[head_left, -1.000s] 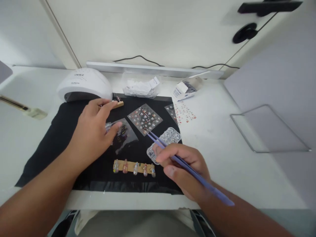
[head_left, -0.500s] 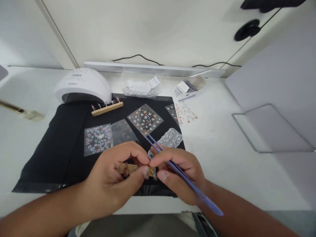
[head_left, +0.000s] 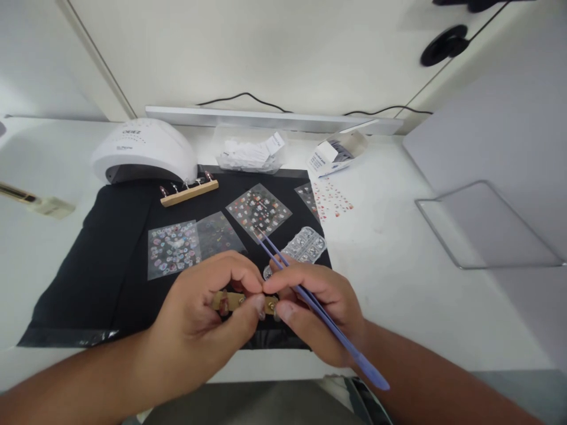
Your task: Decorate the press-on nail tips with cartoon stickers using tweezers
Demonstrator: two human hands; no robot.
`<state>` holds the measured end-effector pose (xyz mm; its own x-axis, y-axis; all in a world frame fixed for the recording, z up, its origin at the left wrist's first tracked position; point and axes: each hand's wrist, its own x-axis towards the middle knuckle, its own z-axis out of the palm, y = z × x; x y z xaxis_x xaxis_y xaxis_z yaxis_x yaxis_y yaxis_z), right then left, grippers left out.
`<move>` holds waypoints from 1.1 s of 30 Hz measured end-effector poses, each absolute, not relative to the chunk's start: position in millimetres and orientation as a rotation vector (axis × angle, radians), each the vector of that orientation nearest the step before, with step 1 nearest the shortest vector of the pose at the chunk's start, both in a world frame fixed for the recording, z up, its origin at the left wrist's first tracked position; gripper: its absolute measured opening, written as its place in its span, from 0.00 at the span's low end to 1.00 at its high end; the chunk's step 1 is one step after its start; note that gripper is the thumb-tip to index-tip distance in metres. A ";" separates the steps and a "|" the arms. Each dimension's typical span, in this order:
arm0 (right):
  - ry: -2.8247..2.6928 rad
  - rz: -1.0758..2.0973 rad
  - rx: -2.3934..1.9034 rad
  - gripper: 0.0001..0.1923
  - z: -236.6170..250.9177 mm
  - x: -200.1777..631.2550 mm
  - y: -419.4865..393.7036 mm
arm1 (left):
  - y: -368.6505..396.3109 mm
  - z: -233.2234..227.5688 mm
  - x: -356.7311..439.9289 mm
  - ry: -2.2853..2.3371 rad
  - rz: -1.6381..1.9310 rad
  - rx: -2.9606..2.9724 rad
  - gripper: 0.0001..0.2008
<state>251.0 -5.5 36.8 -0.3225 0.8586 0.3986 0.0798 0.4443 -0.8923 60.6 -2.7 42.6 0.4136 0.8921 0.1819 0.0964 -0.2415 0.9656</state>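
1. On the white table lay a black mat, which carried most of the items.
2. At the mat's far left corner stood a white nail lamp; a wooden strip holding small nail tips lay just in front of it.
3. Three clear sticker sheets lay mid-mat: a colourful sheet to the left, a dark sheet touching it, and a patterned sheet further back.
4. Left hand was curled, thumb and forefinger pinched nearly together on the wooden nail holder at the mat's near edge; the holder appeared lifted slightly, but contact with the mat could not be judged.
5. Right hand met the holder's right end, forefinger tip against the left forefinger. Its fingers were closed around purple tweezers, held like a pen.
6. Tweezer tips pointed away over the patterned sheet, slightly parted, with nothing visibly between them.
7. Clear compartment box lay just beyond the right hand, partly hidden by it.
8. Decorated nail tips on the holder were mostly covered by fingers; one reddish tip showed.
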 end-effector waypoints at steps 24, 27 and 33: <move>-1.413 1.134 -0.483 0.13 39.2 272.1 8.2 | 9.3 40.1 56.8 0.516 0.901 0.736 0.06; -1.407 1.110 -0.487 0.11 36.5 270.3 5.7 | 8.9 41.6 55.7 0.509 0.901 0.733 0.06; -1.407 1.118 -0.471 0.12 34.2 268.6 3.6 | 7.5 42.7 55.3 0.514 0.903 0.763 0.05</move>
<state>268.6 3.6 34.2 -0.2007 0.8235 0.5307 -0.3312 0.4528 -0.8278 55.3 7.5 42.7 0.5305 0.8435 -0.0838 -0.5028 0.3927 0.7700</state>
